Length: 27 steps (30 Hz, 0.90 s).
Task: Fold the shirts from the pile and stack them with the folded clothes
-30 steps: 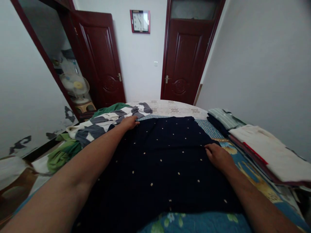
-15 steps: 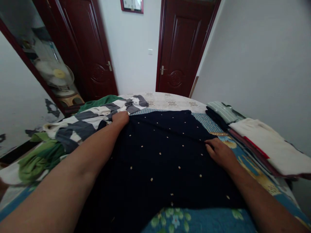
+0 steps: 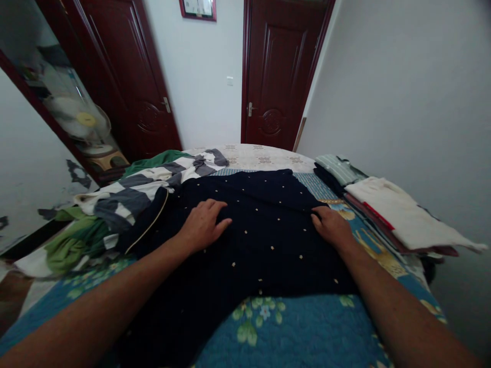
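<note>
A dark navy garment with small pale flower dots lies spread over the blue floral cover. Over its left part is my left hand, thumb and fingers apart, holding nothing. My right hand pinches the garment's right edge between thumb and fingers. A dark collar or band with a pale piped edge shows left of my left hand.
Left lie a grey-and-white checked garment and a crumpled green one. A folded clothes stack, topped by a white piece, sits right. Beyond the bed are a wall and dark red doors.
My left hand has let go of the garment's far left edge and moved right and nearer, its fingers now apart. The garment lies flatter there. My right hand keeps its pinch.
</note>
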{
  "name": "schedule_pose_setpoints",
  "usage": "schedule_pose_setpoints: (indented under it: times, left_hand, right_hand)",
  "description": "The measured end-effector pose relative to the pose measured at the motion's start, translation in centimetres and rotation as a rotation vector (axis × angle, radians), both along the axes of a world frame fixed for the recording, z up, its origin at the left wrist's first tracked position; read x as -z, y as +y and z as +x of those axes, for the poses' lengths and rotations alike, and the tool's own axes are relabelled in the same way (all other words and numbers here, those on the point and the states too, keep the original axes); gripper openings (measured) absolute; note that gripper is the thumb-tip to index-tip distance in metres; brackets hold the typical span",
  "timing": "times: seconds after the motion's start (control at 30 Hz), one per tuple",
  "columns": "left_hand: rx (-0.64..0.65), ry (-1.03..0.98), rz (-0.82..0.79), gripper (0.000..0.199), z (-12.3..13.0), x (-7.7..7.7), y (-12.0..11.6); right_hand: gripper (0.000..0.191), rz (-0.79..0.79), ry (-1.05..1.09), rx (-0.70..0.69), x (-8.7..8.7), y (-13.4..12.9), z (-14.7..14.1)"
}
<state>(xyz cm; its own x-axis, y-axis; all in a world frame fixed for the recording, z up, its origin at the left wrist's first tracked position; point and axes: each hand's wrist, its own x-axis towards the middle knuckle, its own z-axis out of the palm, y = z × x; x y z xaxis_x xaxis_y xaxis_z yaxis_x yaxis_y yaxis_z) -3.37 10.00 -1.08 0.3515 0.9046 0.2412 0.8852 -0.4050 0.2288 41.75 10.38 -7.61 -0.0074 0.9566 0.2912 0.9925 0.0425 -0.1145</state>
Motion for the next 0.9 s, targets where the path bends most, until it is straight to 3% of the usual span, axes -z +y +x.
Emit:
schedule_pose_setpoints:
  times: [0.13,0.23,0.37,0.6,0.67,0.8,0.9]
  left_hand:
    - [0.117,-0.034,-0.184,0.049,0.5,-0.2,-10.2]
    - [0.08,0.032,-0.262,0.051,-0.3,0.3,-14.5]
    - [0.105,0.073,-0.28,0.016,-0.8,0.8,-16.2]
    - [0.277,0.003,-0.457,0.014,-1.7,-1.5,-16.4]
    - [0.137,-0.022,-0.384,0.015,-3.1,-1.7,-16.4]
    - [-0.425,0.035,-0.153,0.028,-6.8,-0.7,-16.0]
    - [-0.591,0.089,-0.195,0.032,-8.8,0.4,-15.8]
  right_hand:
    - [0.043,0.011,-0.089,0.045,0.2,0.0,0.8]
    - [0.044,0.0,-0.087,0.072,1.0,0.2,1.2]
    - [0.047,0.004,-0.08,0.037,1.8,0.5,1.5]
    - [0.055,0.025,-0.113,-0.035,3.3,1.1,2.7]
    - [0.056,0.033,-0.103,-0.035,3.8,1.6,3.1]
    - [0.057,0.003,-0.082,-0.037,4.3,2.4,3.6]
    - [0.055,0.016,-0.05,-0.034,3.9,2.4,3.5]
